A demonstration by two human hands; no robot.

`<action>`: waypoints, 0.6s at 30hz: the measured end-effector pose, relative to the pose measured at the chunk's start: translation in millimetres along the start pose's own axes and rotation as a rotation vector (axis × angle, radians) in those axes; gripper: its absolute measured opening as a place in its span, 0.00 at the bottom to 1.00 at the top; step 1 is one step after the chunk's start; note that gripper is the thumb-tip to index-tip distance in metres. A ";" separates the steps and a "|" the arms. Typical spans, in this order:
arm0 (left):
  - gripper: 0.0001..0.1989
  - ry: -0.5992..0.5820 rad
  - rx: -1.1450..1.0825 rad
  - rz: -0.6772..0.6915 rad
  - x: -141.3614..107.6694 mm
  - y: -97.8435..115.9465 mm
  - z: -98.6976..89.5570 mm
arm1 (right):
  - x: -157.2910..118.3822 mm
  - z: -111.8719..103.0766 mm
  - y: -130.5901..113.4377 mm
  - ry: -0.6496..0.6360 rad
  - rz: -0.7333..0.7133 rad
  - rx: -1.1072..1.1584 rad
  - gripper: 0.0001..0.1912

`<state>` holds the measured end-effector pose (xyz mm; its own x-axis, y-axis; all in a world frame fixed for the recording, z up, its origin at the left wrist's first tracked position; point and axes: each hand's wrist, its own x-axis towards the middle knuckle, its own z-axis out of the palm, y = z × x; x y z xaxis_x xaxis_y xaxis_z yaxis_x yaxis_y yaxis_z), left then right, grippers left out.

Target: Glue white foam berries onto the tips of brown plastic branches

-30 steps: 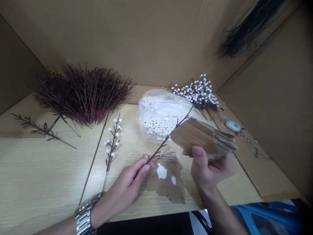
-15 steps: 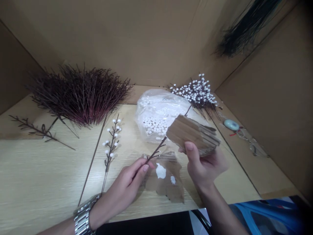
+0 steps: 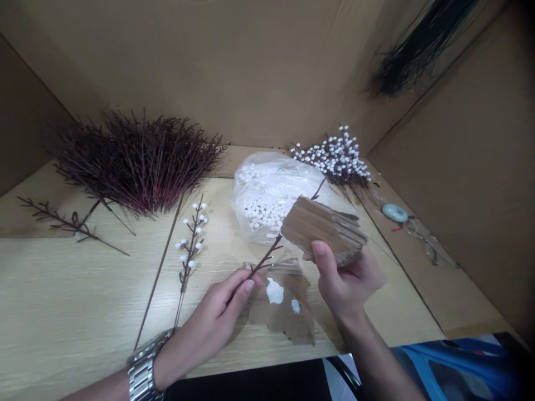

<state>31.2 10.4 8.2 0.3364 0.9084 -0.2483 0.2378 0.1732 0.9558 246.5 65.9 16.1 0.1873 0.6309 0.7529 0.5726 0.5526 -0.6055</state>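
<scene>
Between the thumb and fingers of my left hand [image 3: 223,309] is a bare brown artificial twig [image 3: 266,257], tilted up to the right. My right hand [image 3: 349,281] is closed around a torn piece of corrugated cardboard [image 3: 324,228]. That piece overlaps the twig's middle, hiding it; whether they touch I cannot tell. Below the twig lies a flat cardboard scrap [image 3: 271,320] bearing a large white glue-like blob [image 3: 275,291] and a smaller one. Left of my hands lies a twig with white berries [image 3: 191,239].
Behind my hands sits a clear plastic bag [image 3: 267,189] of white berries. A pile of bare twigs [image 3: 142,161] lies at the back left, a bundle of berried twigs [image 3: 334,156] at the back right. One loose twig [image 3: 62,223], a pale green oval object [image 3: 395,212] and glasses [image 3: 426,239] lie at the sides.
My right hand has shifted slightly left with the cardboard piece. My left hand stays almost still, holding the twig.
</scene>
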 end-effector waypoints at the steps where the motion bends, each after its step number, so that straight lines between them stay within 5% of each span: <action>1: 0.15 -0.001 -0.001 -0.002 -0.2 0.0 0.1 | 0.0 0.2 0.0 0.001 -0.005 0.002 0.13; 18: 0.19 0.029 -0.078 -0.098 -0.9 -8.5 1.1 | 11.9 3.4 -9.2 0.219 0.161 0.296 0.05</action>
<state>29.8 7.7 0.1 0.2887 0.8960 -0.3375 0.1959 0.2898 0.9368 240.7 70.2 29.8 0.4397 0.6093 0.6599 0.2736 0.6090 -0.7445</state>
